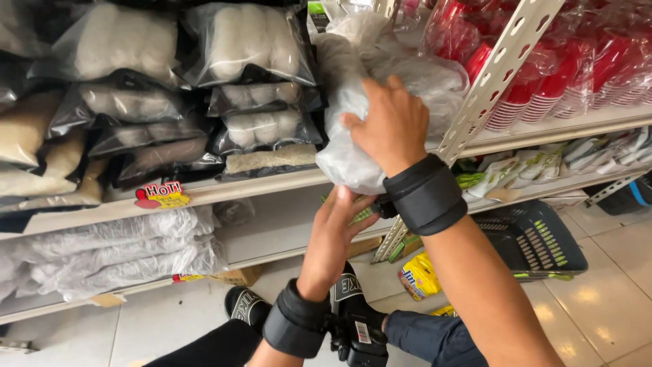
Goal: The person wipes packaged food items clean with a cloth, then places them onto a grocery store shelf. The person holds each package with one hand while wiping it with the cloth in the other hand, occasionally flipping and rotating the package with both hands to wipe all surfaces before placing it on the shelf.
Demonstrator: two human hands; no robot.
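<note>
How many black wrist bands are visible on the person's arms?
2. One black wrist band sits on the right arm, just below the right hand pressing the clear plastic bag. The other wrist band is on the left arm, below the left hand under the bag.

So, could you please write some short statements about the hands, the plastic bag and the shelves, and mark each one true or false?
1. The right hand presses on top of a bulging, translucent white plastic bag. True.
2. The left hand rests on the floor. False: it reaches up under the bag's bottom.
3. Stacks of red plastic cups stand on the white shelf to the right. True.
4. Both wrists are bare. False: each carries a black wrist band.
5. The dark plastic shopping basket hangs on the top shelf. False: it sits low, down by the tiled floor.
</note>
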